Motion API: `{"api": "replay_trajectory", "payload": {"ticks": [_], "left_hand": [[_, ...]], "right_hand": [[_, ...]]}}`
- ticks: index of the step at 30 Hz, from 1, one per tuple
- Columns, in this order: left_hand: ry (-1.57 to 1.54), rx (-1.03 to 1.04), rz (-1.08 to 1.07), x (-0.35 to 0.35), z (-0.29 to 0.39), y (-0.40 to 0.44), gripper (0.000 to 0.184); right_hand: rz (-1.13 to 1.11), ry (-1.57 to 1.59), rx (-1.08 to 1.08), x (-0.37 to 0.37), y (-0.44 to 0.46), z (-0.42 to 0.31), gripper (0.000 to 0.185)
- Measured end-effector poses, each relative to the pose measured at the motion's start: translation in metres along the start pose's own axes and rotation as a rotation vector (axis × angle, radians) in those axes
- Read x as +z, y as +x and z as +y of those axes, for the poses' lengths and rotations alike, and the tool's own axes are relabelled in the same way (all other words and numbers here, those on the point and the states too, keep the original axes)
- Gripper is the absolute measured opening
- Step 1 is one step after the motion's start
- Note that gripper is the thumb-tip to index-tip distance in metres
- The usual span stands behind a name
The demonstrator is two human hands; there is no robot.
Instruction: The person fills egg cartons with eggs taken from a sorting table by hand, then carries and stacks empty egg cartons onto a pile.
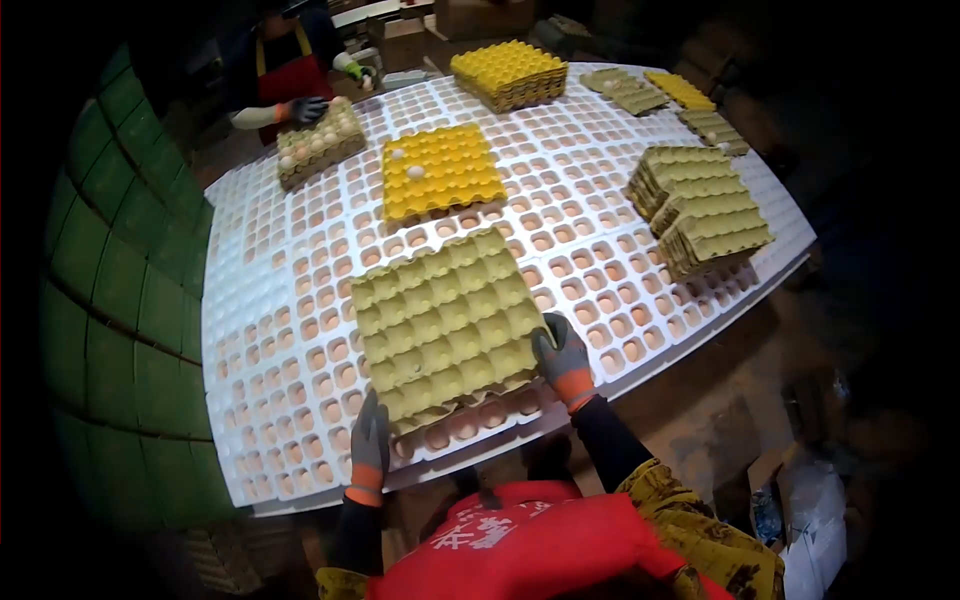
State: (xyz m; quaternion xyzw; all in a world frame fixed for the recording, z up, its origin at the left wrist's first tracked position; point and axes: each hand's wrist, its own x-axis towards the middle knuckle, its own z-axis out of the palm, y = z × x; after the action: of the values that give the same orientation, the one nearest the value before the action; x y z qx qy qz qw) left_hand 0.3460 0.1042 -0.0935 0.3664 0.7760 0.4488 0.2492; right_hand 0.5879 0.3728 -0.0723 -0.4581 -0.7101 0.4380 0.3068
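Observation:
Between my gloved hands is an olive-green pulp egg tray (440,320), its cups showing no eggs apart from a small pale speck near the front. My left hand (370,440), in a grey glove with an orange cuff, holds the tray's front left corner. On the right edge, close to the front corner, my right hand (562,360) grips it with the thumb up. Under and around the tray lie white sheets (500,410) with rows of square pockets, many holding brownish eggs. Beyond it, a yellow egg tray (445,180) carries two pale eggs.
Stacks of olive trays (705,205) and yellow trays (510,72) stand on the white sheets. Across the table a person in a red apron (290,75) has a gloved hand at an egg-filled tray (322,145). Green stacked blocks (120,300) line the left side.

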Motion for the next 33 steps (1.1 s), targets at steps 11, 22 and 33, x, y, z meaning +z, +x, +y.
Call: {"api": "replay_trajectory", "payload": {"ticks": [11,22,33], "left_hand": [[-0.454,0.170,0.141,0.063,0.137,0.027,0.046],[-0.070,0.097,0.327,0.106,0.068,-0.027,0.043],[-0.374,-0.089,0.366,0.123,0.054,-0.030,0.052]], "right_hand": [[0.857,0.789,-0.248,-0.217,0.111,0.025,0.027],[1.197,0.625,-0.076,-0.286,0.203,0.153,0.028],[0.795,1.254,-0.134,-0.292,0.236,0.197,0.030]]}}
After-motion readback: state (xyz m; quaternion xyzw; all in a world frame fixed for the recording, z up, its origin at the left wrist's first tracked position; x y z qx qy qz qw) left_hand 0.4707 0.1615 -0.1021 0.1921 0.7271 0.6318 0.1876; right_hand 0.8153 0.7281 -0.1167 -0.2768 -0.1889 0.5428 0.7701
